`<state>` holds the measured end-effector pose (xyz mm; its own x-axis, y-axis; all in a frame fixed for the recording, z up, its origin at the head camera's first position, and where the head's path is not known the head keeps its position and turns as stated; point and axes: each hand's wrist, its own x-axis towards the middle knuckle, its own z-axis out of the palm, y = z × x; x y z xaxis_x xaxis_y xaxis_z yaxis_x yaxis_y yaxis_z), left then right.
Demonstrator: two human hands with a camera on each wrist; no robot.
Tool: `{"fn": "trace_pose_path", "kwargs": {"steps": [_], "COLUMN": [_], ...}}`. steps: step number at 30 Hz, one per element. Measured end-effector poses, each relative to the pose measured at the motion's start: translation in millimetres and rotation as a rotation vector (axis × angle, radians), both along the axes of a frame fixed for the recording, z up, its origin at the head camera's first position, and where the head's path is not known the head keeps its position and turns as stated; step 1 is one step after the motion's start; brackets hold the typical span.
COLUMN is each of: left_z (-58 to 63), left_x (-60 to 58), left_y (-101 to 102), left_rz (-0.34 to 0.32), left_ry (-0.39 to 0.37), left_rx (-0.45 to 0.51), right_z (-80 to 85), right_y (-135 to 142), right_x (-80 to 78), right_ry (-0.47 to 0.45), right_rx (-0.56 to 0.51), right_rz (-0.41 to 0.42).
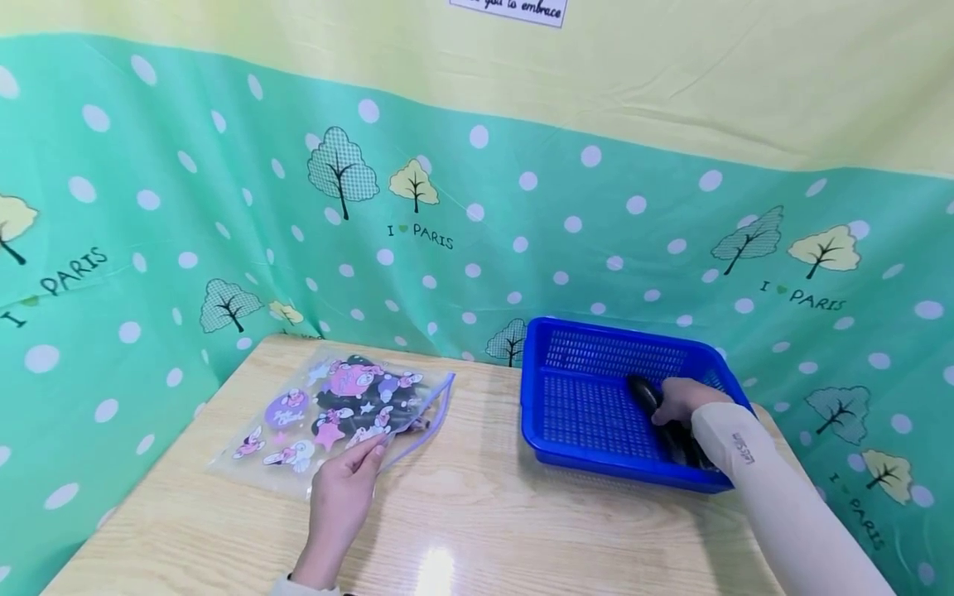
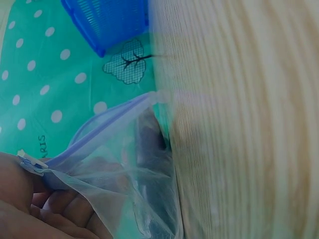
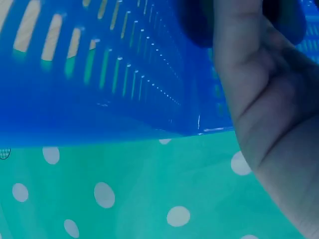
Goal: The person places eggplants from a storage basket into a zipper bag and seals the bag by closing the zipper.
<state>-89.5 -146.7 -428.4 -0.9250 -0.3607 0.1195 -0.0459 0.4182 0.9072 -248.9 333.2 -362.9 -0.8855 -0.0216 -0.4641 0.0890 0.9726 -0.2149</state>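
A clear zip bag [image 1: 257, 463] printed with pink and purple cartoon figures lies at the left of the table, with dark long shapes inside. My left hand [image 1: 343, 488] pinches the bag's mouth by its purple zip edge, whose slider [image 2: 32, 164] shows beside the thumb in the left wrist view. The mouth gapes there, near a dark eggplant [image 2: 149, 137] seen through the film. Inside the blue basket [image 1: 531, 406], my right hand [image 1: 681, 401] grips a glossy dark eggplant [image 1: 643, 391]. More dark eggplants [image 1: 696, 454] lie under and beside that hand, partly hidden.
The basket stands at the right of the wooden table [image 1: 477, 513], near its back edge. Behind and at both sides hangs a green dotted cloth [image 1: 447, 290] with printed trees. Between bag and basket lies a stretch of bare wood.
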Motion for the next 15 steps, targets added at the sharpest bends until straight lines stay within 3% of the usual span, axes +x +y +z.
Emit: {"fn": "trace_pose_path", "kwargs": {"steps": [6,12,15], "left_z": [0.9,0.8,1.0], "left_x": [0.2,0.9,1.1], "left_y": [0,1,1], "left_rz": [0.002,-0.004,-0.004], "left_ry": [-0.014,-0.020,-0.017], "left_rx": [-0.011,-0.012,-0.006], "right_z": [0.6,-1.8,-1.6], "right_y": [-11,-30,-38], "right_x": [10.8,15.2,13.7], "right_ry": [-0.075,-0.109,-0.105], "right_rx": [-0.018,0.209,0.231], "right_rz": [-0.063,0.084,0.123]}}
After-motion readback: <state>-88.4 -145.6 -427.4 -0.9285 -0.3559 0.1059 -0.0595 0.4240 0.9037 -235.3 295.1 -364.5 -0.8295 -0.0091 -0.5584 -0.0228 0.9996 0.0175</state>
